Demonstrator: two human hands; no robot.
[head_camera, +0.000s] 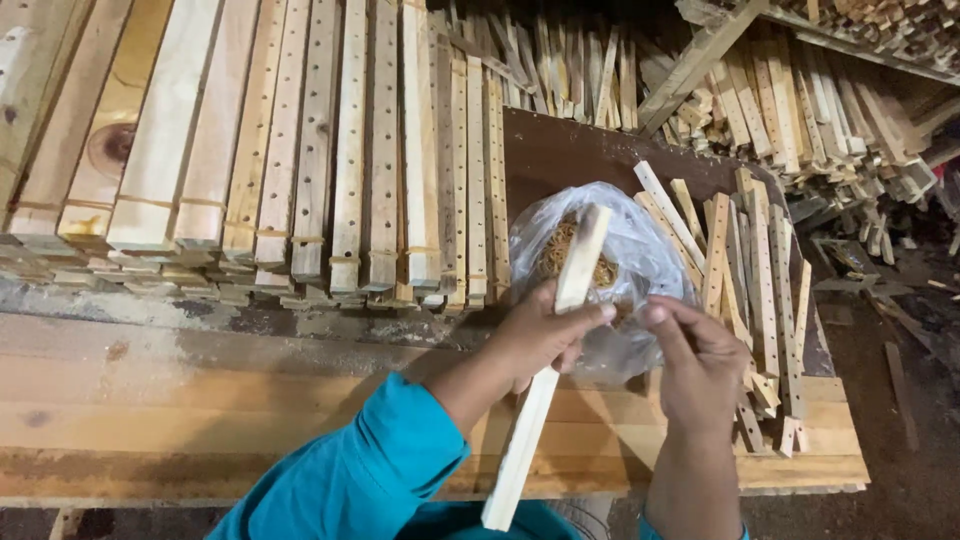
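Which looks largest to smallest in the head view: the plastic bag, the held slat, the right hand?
1. Held slat, longest, though nearest the camera.
2. Plastic bag.
3. Right hand, close to the bag; unsure.

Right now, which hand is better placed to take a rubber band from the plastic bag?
Probably the right hand. It is empty, fingers loose, right beside the clear plastic bag of rubber bands. The left hand is closed around the pale wooden slat, so it is occupied.

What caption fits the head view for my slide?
Left hand holds a wooden slat; right hand beside a plastic bag.
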